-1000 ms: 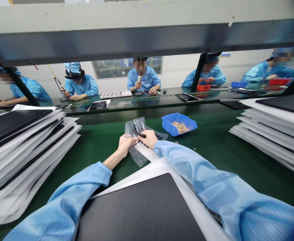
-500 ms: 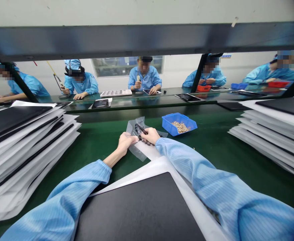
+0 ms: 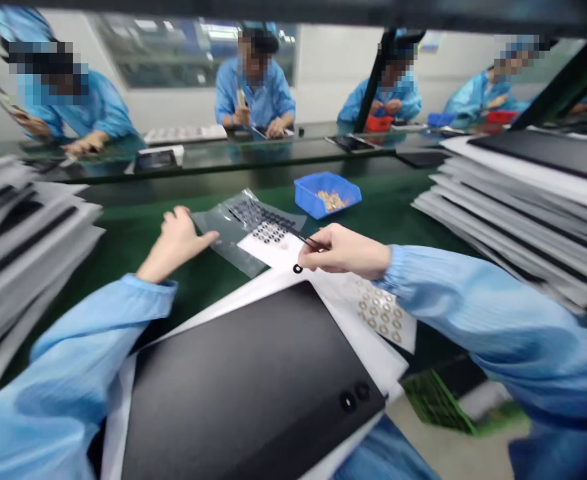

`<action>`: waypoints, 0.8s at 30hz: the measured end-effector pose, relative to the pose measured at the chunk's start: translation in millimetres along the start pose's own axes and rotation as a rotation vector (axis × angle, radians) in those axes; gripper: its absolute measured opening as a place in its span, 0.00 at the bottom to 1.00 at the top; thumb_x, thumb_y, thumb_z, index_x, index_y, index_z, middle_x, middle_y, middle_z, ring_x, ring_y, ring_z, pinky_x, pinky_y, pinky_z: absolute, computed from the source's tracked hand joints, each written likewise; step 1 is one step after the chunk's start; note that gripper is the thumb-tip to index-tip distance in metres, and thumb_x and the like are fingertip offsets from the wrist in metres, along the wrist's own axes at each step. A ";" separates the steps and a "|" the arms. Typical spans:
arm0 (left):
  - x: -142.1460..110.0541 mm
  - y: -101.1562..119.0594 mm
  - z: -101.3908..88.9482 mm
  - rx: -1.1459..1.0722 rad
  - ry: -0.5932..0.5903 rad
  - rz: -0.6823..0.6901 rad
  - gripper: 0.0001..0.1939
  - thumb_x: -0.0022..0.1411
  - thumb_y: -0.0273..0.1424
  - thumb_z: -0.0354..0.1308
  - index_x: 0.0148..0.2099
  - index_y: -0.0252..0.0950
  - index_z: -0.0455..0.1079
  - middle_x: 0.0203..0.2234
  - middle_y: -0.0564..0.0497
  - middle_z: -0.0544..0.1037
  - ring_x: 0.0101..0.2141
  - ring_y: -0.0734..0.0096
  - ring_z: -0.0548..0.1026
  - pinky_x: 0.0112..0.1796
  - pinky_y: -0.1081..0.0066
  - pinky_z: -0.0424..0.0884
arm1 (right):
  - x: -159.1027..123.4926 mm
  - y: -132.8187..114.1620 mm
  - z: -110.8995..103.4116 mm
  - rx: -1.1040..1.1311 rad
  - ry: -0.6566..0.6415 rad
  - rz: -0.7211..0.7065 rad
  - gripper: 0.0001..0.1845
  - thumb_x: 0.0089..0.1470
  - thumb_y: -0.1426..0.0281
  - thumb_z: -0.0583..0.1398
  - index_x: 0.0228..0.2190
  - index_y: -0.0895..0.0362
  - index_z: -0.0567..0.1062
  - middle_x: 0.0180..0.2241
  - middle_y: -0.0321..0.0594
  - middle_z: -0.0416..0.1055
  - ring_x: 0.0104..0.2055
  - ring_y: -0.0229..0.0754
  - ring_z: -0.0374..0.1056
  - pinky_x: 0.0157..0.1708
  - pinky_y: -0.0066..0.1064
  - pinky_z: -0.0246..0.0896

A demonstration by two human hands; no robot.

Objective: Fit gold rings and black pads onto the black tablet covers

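Observation:
My right hand (image 3: 343, 252) pinches black tweezers (image 3: 304, 240), and a small black ring (image 3: 297, 269) hangs at their tip, just above the white sheet under a black panel (image 3: 253, 387). Two round holes (image 3: 353, 396) show near the panel's lower right corner. My left hand (image 3: 176, 241) rests with fingers curled on the edge of a clear plastic bag (image 3: 233, 227). That bag lies under a white sheet of black rings (image 3: 269, 235). A second sheet with emptied ring spots (image 3: 381, 313) lies under my right wrist.
A blue bin (image 3: 327, 194) of small tan parts sits beyond the bag. Stacks of black panels in white sheets stand at the left (image 3: 23, 240) and right (image 3: 523, 193). Several people in blue coats work across the green bench (image 3: 123, 233).
The view has tipped downward. My right hand has drawn back from the ring sheet toward the black panel with a ring on the tweezers. My left hand has shifted left along the bag.

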State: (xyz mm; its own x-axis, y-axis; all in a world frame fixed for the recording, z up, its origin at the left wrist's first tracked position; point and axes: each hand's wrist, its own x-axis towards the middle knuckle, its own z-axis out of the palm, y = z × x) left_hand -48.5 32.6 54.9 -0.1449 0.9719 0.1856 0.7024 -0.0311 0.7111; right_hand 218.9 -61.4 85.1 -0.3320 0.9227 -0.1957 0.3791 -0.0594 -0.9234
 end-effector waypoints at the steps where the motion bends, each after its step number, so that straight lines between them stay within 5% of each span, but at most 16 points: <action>1: -12.4 7.1 -2.8 0.037 -0.013 0.040 0.32 0.45 0.27 0.68 0.52 0.29 0.61 0.53 0.38 0.63 0.58 0.40 0.58 0.57 0.50 0.54 | -22.2 7.3 3.2 -0.003 0.008 0.004 0.05 0.45 0.76 0.62 0.20 0.62 0.74 0.15 0.31 0.65 0.14 0.25 0.50 0.12 0.20 0.41; 2: -28.0 15.0 -3.9 0.073 -0.047 0.119 0.28 0.48 0.30 0.67 0.51 0.31 0.62 0.49 0.42 0.66 0.54 0.45 0.63 0.57 0.52 0.55 | -43.4 15.2 7.6 -0.012 0.014 0.012 0.04 0.43 0.75 0.63 0.20 0.61 0.75 0.16 0.31 0.66 0.15 0.26 0.52 0.13 0.20 0.44; 5: -91.5 37.3 0.5 0.099 -0.231 0.737 0.11 0.58 0.37 0.56 0.40 0.37 0.69 0.35 0.50 0.71 0.38 0.61 0.72 0.43 0.62 0.68 | -95.8 37.7 24.8 0.024 0.009 0.117 0.03 0.42 0.73 0.63 0.21 0.59 0.74 0.16 0.30 0.64 0.16 0.27 0.55 0.14 0.20 0.50; 7: -136.5 45.1 6.8 -0.001 -0.391 0.942 0.06 0.61 0.35 0.53 0.36 0.40 0.68 0.34 0.51 0.71 0.37 0.65 0.71 0.37 0.68 0.68 | -118.1 48.8 35.4 0.100 0.002 0.206 0.03 0.43 0.73 0.62 0.22 0.58 0.72 0.15 0.28 0.62 0.14 0.28 0.55 0.14 0.21 0.50; 12: -191.3 42.9 22.9 -0.065 -0.730 0.989 0.04 0.66 0.27 0.49 0.40 0.40 0.64 0.37 0.49 0.69 0.40 0.67 0.68 0.36 0.71 0.68 | -136.5 58.1 47.0 0.181 0.089 0.260 0.04 0.43 0.74 0.60 0.20 0.57 0.70 0.13 0.26 0.58 0.12 0.27 0.53 0.13 0.21 0.48; 24: -186.8 42.2 29.7 -0.038 -0.780 0.962 0.06 0.67 0.26 0.45 0.38 0.39 0.62 0.36 0.48 0.66 0.39 0.65 0.65 0.37 0.68 0.67 | -137.8 57.6 48.5 0.188 0.108 0.287 0.05 0.41 0.78 0.58 0.20 0.57 0.69 0.13 0.26 0.59 0.12 0.27 0.54 0.13 0.20 0.50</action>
State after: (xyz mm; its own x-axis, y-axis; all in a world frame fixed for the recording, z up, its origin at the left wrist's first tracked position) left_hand 28.9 -143.4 30.2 0.8808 0.4296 0.1991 0.2714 -0.8027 0.5310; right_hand 244.6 -210.5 42.8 -0.1384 0.8927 -0.4289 0.2750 -0.3814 -0.8825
